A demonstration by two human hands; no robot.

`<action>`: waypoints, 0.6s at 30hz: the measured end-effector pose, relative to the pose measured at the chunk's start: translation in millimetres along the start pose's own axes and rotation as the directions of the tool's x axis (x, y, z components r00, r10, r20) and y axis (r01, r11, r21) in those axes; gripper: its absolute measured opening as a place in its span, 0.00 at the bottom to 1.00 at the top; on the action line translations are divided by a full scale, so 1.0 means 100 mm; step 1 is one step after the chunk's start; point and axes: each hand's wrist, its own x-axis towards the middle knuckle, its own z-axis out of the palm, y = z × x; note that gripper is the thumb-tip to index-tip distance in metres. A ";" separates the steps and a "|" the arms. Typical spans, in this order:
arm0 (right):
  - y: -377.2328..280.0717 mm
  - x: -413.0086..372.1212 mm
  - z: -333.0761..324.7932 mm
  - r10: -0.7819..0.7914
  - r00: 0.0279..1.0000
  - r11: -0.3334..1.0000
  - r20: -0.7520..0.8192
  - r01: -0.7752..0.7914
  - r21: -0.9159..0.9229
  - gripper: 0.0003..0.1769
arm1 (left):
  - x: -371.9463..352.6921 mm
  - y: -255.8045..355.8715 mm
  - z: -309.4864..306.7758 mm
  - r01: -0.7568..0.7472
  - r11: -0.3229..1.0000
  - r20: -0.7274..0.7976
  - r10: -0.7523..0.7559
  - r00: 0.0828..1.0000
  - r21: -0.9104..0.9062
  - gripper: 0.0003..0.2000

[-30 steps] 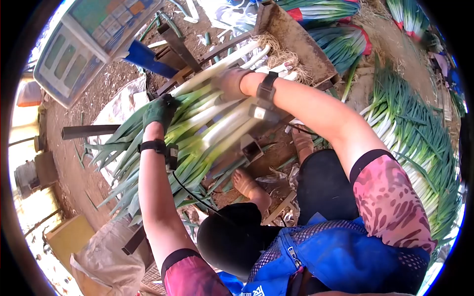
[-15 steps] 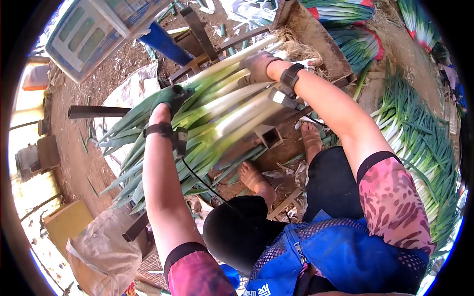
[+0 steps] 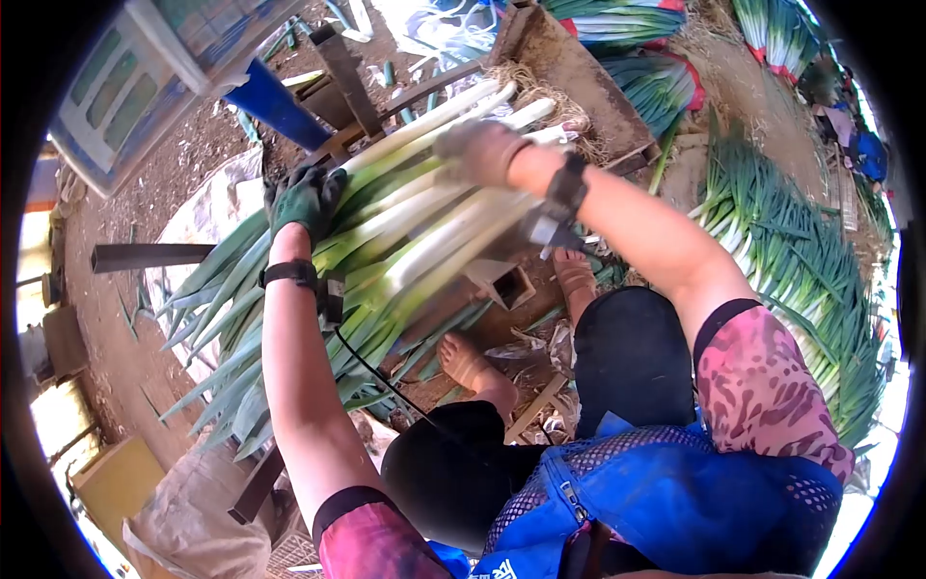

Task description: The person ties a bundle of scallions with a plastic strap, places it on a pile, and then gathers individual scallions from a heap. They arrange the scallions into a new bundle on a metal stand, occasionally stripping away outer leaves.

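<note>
A thick layer of long green onions (image 3: 415, 256) lies across a metal frame in front of me, white stalks toward the upper right and green leaves toward the lower left. My left hand (image 3: 303, 205), in a dark green glove, rests at the far edge of the leaves with its fingers apart. Over the white stalks is my right hand (image 3: 480, 154), in a brownish glove. Motion blurs its fingers, so its grip cannot be made out. Dark straps with small devices circle both wrists.
A rusty metal trough (image 3: 579, 82) stands beyond the root ends. Red-banded onion bundles (image 3: 656, 92) lie behind it, and a large loose onion pile (image 3: 786, 280) is at right. A blue-and-white crate (image 3: 145, 87) and square metal bars (image 3: 149, 257) are at left.
My left hand has shifted left along the leaves, and its fingers now point more upward. My right hand has moved slightly left and is blurred. The whole view has shifted a little.
</note>
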 end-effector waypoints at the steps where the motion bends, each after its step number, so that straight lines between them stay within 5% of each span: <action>1: -0.04 0.01 0.05 -0.007 1.000 0.999 0.012 0.008 -0.041 0.23 | 0.07 0.04 -0.09 0.060 0.994 0.200 -0.041 0.979 -0.088 0.29; 2: -0.07 0.03 0.10 -0.016 1.000 0.997 0.025 0.018 -0.080 0.23 | 0.12 0.09 -0.17 0.136 0.978 0.396 -0.064 0.916 -0.156 0.27; 6: -0.02 -0.04 0.01 -0.127 0.981 0.980 0.144 0.146 -0.132 0.24 | -0.17 0.06 -0.03 0.052 0.906 0.364 0.116 0.924 -0.421 0.30; 10: -0.09 0.10 0.04 -0.005 0.991 0.973 0.133 0.035 -0.226 0.21 | -0.18 0.16 -0.03 0.086 0.961 0.351 0.011 0.936 -0.262 0.27; 14: -0.01 0.01 0.16 0.005 0.999 1.000 -0.034 -0.005 -0.016 0.23 | -0.15 0.05 0.15 0.047 0.951 0.313 0.054 0.948 -0.306 0.27; 16: -0.03 -0.08 0.19 0.071 0.997 0.993 0.022 -0.072 0.092 0.26 | -0.13 0.04 0.14 0.024 0.972 0.329 0.057 0.942 -0.235 0.26; 18: -0.01 -0.37 0.14 0.010 0.999 0.989 -0.045 -0.017 -0.147 0.26 | -0.13 0.08 0.02 0.041 0.956 0.361 0.069 0.930 -0.290 0.24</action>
